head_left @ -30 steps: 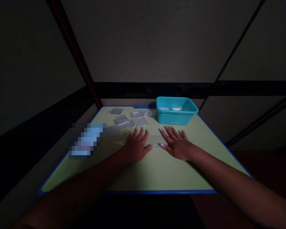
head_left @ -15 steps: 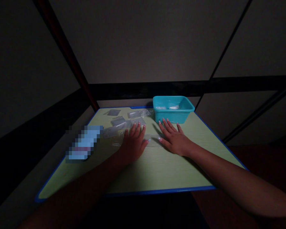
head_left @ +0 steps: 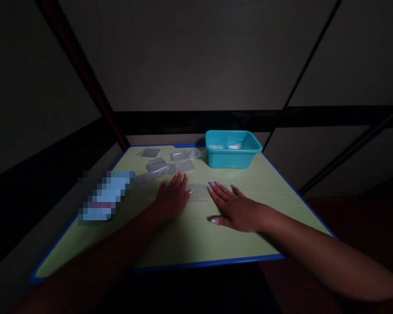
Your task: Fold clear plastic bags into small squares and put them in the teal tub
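Between left hand (head_left: 172,199) and right hand (head_left: 237,210), clear plastic (head_left: 200,192), lying flat.

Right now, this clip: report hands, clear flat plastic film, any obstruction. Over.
Bare left hand and bare right hand open, palms down. Clear flat plastic film between them on pale green, blue-edged tabletop. Turquoise rectangular plastic tub beyond, blocking neither hand.

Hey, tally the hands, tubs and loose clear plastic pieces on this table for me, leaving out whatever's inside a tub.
Left hand and right hand: 2
Tub: 1
Plastic pieces: at least 5; overlaps hide the exact count
Total: at least 8
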`<state>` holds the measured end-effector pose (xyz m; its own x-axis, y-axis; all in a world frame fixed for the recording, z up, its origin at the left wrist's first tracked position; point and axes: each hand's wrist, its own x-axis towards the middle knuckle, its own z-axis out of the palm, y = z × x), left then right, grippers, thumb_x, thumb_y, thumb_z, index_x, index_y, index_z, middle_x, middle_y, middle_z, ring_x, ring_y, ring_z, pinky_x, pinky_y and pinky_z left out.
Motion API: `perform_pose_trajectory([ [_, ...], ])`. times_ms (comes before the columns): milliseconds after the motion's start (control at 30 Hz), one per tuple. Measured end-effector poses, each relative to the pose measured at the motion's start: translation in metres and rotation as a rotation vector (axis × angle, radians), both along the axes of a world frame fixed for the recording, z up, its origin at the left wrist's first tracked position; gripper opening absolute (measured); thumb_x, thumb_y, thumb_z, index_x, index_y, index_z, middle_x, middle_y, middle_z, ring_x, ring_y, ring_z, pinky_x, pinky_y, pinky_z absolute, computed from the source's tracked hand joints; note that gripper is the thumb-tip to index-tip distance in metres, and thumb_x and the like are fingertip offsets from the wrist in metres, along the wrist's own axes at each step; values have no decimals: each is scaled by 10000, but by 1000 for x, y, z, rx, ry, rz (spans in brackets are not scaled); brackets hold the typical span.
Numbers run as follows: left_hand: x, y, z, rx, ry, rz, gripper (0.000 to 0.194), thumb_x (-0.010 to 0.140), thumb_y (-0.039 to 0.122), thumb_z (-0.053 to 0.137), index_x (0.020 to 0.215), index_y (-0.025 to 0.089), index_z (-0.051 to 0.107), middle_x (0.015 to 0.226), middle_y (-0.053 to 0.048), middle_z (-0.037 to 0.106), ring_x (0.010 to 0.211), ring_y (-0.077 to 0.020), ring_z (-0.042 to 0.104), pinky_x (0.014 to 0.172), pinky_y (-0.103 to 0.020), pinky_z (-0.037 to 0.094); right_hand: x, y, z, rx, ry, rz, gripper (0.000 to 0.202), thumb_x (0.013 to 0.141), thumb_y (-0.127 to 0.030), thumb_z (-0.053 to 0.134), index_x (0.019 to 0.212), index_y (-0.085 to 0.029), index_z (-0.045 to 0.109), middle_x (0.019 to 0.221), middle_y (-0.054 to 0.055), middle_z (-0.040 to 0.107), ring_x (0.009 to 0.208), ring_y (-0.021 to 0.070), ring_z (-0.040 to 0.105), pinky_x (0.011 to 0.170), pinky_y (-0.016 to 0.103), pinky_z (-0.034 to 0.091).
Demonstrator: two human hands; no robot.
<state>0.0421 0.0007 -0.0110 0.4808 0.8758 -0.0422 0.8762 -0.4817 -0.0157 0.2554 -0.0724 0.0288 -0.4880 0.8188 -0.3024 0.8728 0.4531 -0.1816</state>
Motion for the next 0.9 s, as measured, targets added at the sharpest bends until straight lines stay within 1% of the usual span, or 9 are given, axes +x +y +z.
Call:
perform_pose_trajectory([
  [100, 0, 0, -1, -13, -4, 9, 621, 971, 441, 273, 1477, 87, 219, 1556, -173, 166, 1442, -289, 141, 1079, -594, 251, 5, -3, 7, 2, -50, -71, 942, 873, -619, 426, 1482, 22, 103, 1502, 287, 0, 1407, 387, 10, 1080, 636, 157],
  [167, 0, 0, -3, -4, -14, 9, 667, 958, 500, 283, 1481, 92, 211, 1559, -172, 154, 1442, -299, 135, 1079, -601, 243, 6, -2, 9, 15, -56, -109, 951, 865, -633, 426, 1462, 61, 172, 1483, 326, 70, 1400, 409, 77, 1073, 628, 194],
  [233, 0, -1, -3, -3, -18, 15, 709, 941, 543, 302, 1485, 99, 202, 1561, -168, 146, 1442, -308, 128, 1076, -604, 243, 5, 0, 8, 52, -35, -146, 921, 881, -637, 383, 1450, 68, 219, 1480, 329, 119, 1401, 403, 122, 1079, 602, 218],
  [300, 1, -3, -3, 6, -19, 26, 742, 928, 567, 319, 1488, 97, 195, 1560, -173, 150, 1442, -312, 124, 1077, -598, 241, 0, 3, 4, 128, 7, -165, 869, 908, -615, 334, 1472, 29, 184, 1509, 282, 93, 1418, 365, 103, 1095, 583, 199],
  [367, 2, -4, -3, 14, -17, 34, 755, 925, 573, 325, 1489, 88, 194, 1555, -185, 158, 1441, -314, 129, 1077, -590, 243, -5, 5, -3, 191, 53, -118, 804, 932, -577, 313, 1502, -50, 106, 1539, 202, 21, 1435, 310, 51, 1113, 582, 136],
  [433, 3, -4, -2, 13, -11, 33, 739, 935, 557, 311, 1488, 81, 194, 1553, -193, 155, 1441, -308, 135, 1074, -583, 250, -11, 5, -9, 163, 91, 5, 773, 940, -566, 311, 1510, -101, 74, 1547, 149, -8, 1443, 264, 29, 1126, 570, 65],
  [533, 3, -4, -1, 5, 7, 29, 679, 958, 502, 285, 1483, 78, 204, 1556, -184, 144, 1443, -290, 141, 1071, -581, 259, -14, 1, -12, 64, 114, 109, 801, 936, -585, 309, 1506, -87, 50, 1544, 151, 20, 1445, 231, 34, 1136, 542, 1],
  [700, 2, -5, -1, 6, -3, 33, 667, 956, 498, 288, 1482, 94, 215, 1561, -166, 137, 1445, -284, 132, 1078, -585, 253, -8, -8, 3, -29, 20, 83, 843, 929, -589, 321, 1492, -24, 49, 1530, 189, 13, 1439, 266, 22, 1136, 549, -4],
  [900, 2, -3, -2, -15, -1, 40, 692, 951, 517, 277, 1489, 92, 188, 1564, -157, 122, 1448, -278, 118, 1070, -614, 246, -2, -15, 19, -13, -74, 2, 918, 897, -638, 341, 1468, 52, 139, 1495, 285, 77, 1411, 370, 99, 1120, 583, 117],
])
